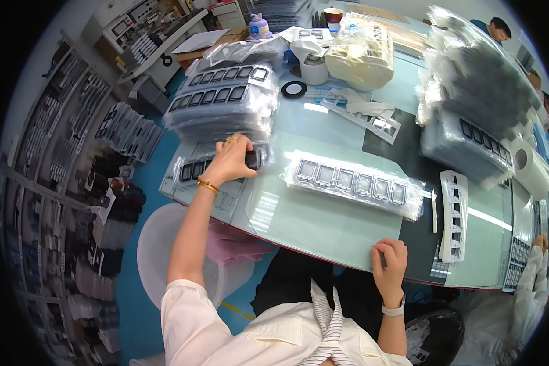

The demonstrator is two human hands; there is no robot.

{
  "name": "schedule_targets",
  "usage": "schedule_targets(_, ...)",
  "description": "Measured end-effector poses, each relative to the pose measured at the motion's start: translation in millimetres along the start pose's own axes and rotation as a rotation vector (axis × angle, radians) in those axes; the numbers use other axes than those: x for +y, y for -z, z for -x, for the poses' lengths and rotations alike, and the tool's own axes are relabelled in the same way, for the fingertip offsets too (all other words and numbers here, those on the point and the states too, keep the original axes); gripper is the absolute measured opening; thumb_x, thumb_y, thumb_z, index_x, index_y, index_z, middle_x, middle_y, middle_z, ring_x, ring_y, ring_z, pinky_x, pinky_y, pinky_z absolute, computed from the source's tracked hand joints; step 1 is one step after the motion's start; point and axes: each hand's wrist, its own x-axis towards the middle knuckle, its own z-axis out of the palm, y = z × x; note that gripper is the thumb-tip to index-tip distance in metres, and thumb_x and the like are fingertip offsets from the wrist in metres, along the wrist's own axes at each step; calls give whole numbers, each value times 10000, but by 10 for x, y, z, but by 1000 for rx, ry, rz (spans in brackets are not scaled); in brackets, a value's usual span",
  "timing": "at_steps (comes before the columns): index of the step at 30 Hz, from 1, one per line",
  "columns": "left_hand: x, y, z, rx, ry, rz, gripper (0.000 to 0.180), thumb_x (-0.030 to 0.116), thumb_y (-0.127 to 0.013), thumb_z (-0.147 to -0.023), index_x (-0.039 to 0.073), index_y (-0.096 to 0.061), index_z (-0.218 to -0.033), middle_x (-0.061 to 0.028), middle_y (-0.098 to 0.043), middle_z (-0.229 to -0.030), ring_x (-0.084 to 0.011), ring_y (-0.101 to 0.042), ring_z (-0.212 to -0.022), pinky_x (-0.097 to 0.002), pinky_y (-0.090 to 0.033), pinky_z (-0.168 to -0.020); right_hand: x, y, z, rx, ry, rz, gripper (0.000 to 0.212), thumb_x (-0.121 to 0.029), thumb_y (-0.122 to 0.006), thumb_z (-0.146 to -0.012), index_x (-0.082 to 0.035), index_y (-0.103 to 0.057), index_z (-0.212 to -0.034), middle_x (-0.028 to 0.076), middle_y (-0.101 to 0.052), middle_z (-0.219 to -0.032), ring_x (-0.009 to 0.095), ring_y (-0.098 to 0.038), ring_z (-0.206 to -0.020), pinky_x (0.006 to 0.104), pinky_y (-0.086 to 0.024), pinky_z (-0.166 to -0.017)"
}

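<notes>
At the front left of the table, my left hand [230, 160] reaches over a strip of black frames [192, 171] in clear plastic. Its fingers bend over the strip, which it partly covers, and the thumb points right. My right hand [391, 259] rests at the table's near edge with fingers curled, and nothing shows in it. Between the hands, a clear-wrapped strip of window-like frames [354, 183] lies on the glass top. Just beyond my left hand rises a stack of bagged black-frame strips [219, 100].
A narrow white strip with cutouts [453, 216] lies at right, beside a thin white stick [434, 210]. Tall plastic-wrapped stacks [470, 137] and a white roll [531, 168] stand farther right. A black tape ring [294, 89] lies behind. A white bin [165, 244] stands below the table's left edge.
</notes>
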Motion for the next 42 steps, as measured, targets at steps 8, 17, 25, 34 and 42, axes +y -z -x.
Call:
schedule_targets(8,543,317,642,19,-139,223,590,234,-876,-693,92,-606,-1197,-84,-665,-1116,-275,-614,-1122,-402,-359,-1094,2,-50,-26,5,3,81,134,-20,-761,-832,-60,-684,-935,77,-666,-976,295,-613,-879,416,-448,-802)
schedule_targets(17,2112,-452,1026,-53,-512,467,623,254,-888,-751,116,-592,-1282,-85,-642,-1256,-311,-576,-1268,-472,-358,-1143,23,11,7,-56,-31,76,147,-49,-772,-828,-73,-701,-955,72,-665,-1000,292,-614,-921,419,-447,-829)
schedule_targets(25,2568,-1012,1144,108,-512,438,568,255,-871,-785,117,-672,-1299,-133,-525,-1493,-367,-435,-1423,-552,-318,-1207,75,215,162,-32,-173,31,145,-24,-765,-824,-72,-709,-948,78,-660,-1023,294,-594,-966,412,-441,-873)
schedule_targets(34,2825,-1173,1260,186,-535,670,291,50,-827,-784,75,-747,-1063,-57,-696,-1137,-284,-651,-1073,-431,-502,-958,63,290,232,-87,-101,-8,149,-56,-784,-795,-102,-700,-910,23,-680,-990,233,-592,-933,394,-399,-871)
schedule_targets(42,2848,-1139,1224,148,-475,751,157,-15,-774,-794,45,-758,-938,-61,-711,-1023,-281,-662,-998,-409,-532,-903,77,260,227,-60,-99,-7,143,-77,-780,-779,-117,-696,-887,-8,-683,-958,210,-605,-895,388,-396,-869)
